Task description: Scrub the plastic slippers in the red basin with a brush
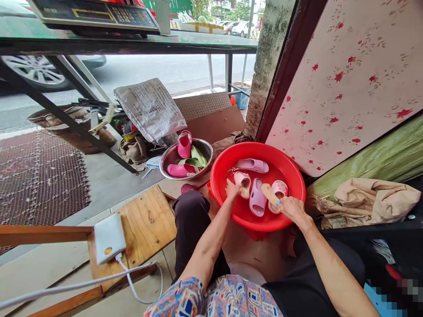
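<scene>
1. Surface: the person sits over a grey floor point(109, 185), with a rubber mat point(39, 176) to the left and a street point(148, 72) beyond. A glass desk point(132, 42) runs overhead and carries one digital scale point(95, 15).
2. Red basin point(257, 149): stands on the floor between the knees and holds water point(233, 176) and four slippers: one pale pink point(247, 165), one pink point(243, 185), one lilac point(257, 197), one pink-and-white point(279, 188).
3. Steel bowl point(167, 163): stands just beside the basin and holds two magenta slippers point(181, 170) and green slippers point(193, 156), count unclear.
4. Left hand point(234, 189): curled, gripping the pink slipper inside the basin.
5. Right hand point(292, 208): pinches one wooden brush point(269, 194), held over the lilac and pink-and-white slippers.
6. Other items: one wooden board point(145, 224) left of the person carries one white box point(110, 237) with a cable point(132, 281). One printed sheet point(150, 110) stands behind the bowl.
</scene>
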Tool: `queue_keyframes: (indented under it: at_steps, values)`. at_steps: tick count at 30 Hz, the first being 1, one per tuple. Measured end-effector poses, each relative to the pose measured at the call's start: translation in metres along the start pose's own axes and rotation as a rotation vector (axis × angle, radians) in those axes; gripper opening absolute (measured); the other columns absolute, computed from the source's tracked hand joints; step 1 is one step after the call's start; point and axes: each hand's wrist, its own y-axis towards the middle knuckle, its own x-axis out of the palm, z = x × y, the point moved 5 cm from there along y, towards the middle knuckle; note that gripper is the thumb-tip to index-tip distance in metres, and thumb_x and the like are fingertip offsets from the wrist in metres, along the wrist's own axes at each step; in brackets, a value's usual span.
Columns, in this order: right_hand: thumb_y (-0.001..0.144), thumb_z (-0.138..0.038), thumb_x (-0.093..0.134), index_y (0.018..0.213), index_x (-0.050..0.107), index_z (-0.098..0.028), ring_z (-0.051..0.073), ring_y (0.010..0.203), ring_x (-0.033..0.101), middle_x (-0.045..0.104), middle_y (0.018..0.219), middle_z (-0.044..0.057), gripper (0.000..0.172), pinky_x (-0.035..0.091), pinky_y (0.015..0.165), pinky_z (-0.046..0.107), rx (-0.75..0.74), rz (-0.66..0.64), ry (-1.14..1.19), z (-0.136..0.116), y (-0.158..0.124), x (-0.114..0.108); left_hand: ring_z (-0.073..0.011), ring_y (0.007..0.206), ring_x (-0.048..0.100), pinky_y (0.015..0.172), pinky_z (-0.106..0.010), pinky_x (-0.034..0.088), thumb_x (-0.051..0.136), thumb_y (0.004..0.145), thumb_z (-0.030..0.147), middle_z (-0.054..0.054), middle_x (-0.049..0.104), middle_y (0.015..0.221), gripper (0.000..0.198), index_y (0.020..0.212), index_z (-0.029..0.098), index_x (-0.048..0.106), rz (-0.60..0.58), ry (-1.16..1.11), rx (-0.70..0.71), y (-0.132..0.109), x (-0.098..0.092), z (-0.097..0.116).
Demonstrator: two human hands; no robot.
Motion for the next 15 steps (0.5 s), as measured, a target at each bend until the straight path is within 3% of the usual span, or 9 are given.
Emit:
queue_keyframes:
  at_steps: [3,6,10,12,15]
  values:
    - [0.105,-0.040,0.054,0.121,0.080,-0.017,0.033,0.109,0.077,0.081,0.111,0.019,0.038,0.056,0.086,0.037,0.000,0.009,0.030,0.009,-0.007,-0.001,-0.0353,0.156,0.043,0.120,-0.040,0.040,0.075,0.085,0.021,-0.024,0.042,0.170,0.085,0.163,0.016,0.041,0.151,0.282,0.172,0.006,-0.018,0.025]
    - [0.107,-0.039,0.049,0.126,0.078,-0.015,0.034,0.108,0.077,0.081,0.110,0.021,0.042,0.055,0.086,0.038,-0.004,0.010,0.050,0.009,-0.009,0.000,-0.0340,0.150,0.049,0.117,-0.042,0.040,0.067,0.091,0.024,-0.019,0.051,0.164,0.070,0.158,0.019,0.050,0.168,0.374,0.259,0.013,-0.022,0.047]
    - [0.109,-0.036,0.043,0.131,0.076,-0.019,0.033,0.108,0.077,0.081,0.112,0.018,0.044,0.054,0.085,0.037,-0.028,0.030,0.079,0.000,-0.004,0.008,-0.0376,0.135,0.057,0.114,-0.050,0.037,0.076,0.085,0.026,-0.012,0.077,0.130,0.032,0.116,0.027,0.078,-0.004,0.500,0.316,0.018,0.002,0.063]
    - [0.109,-0.035,0.043,0.137,0.073,-0.023,0.031,0.108,0.077,0.081,0.114,0.016,0.043,0.053,0.085,0.036,-0.050,0.039,0.089,-0.006,-0.001,0.015,-0.0401,0.133,0.059,0.119,-0.053,0.031,0.082,0.079,0.025,-0.014,0.080,0.110,0.011,0.090,0.024,0.080,-0.121,0.530,0.313,0.017,0.020,0.059]
    - [0.107,-0.031,0.047,0.139,0.072,-0.025,0.030,0.112,0.075,0.080,0.119,0.014,0.042,0.053,0.087,0.035,-0.082,0.034,0.084,-0.014,0.001,0.029,-0.0439,0.142,0.053,0.126,-0.056,0.022,0.088,0.073,0.025,-0.017,0.079,0.105,0.014,0.074,0.021,0.074,-0.206,0.494,0.288,0.010,0.038,0.042]
